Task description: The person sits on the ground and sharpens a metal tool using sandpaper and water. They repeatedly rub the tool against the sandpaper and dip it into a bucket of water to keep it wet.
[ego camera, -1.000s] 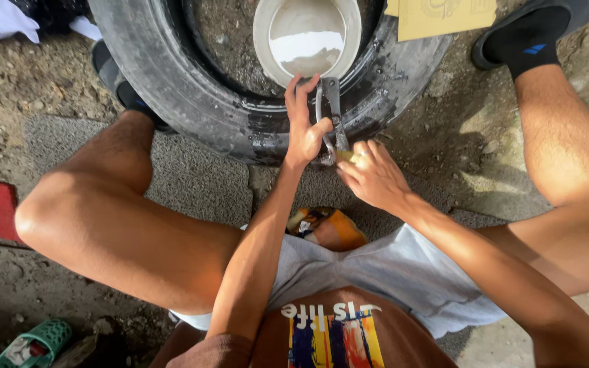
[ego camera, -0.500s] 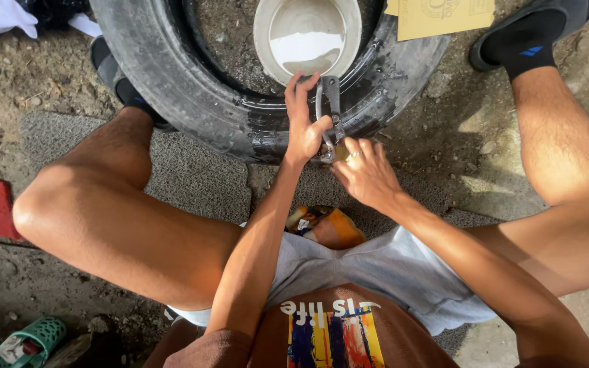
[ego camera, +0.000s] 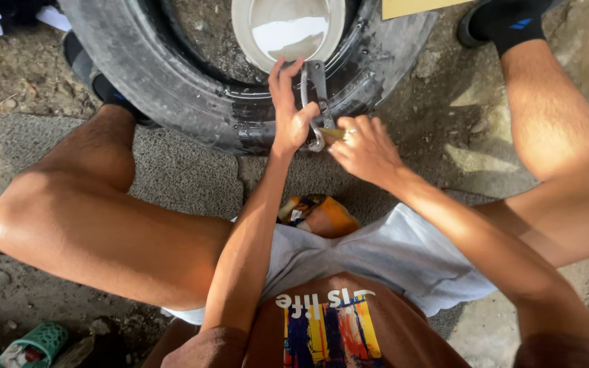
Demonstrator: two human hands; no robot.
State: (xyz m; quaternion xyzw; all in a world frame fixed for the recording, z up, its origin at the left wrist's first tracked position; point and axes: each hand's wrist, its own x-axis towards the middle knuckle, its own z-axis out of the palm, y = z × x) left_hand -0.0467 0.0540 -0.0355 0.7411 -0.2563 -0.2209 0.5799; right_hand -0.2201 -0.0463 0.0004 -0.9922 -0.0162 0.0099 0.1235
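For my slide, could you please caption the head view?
Left hand steadies a metal clamp on a tyre; right hand works beside it.

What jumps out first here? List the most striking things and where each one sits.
A big black tyre lies on the ground across the top of the view, with a white bucket standing in its opening. At the tyre's near edge the left hand grips a metal clamp-like tool, and the right hand beside it holds a small yellowish stick. Bare knees frame the scene.
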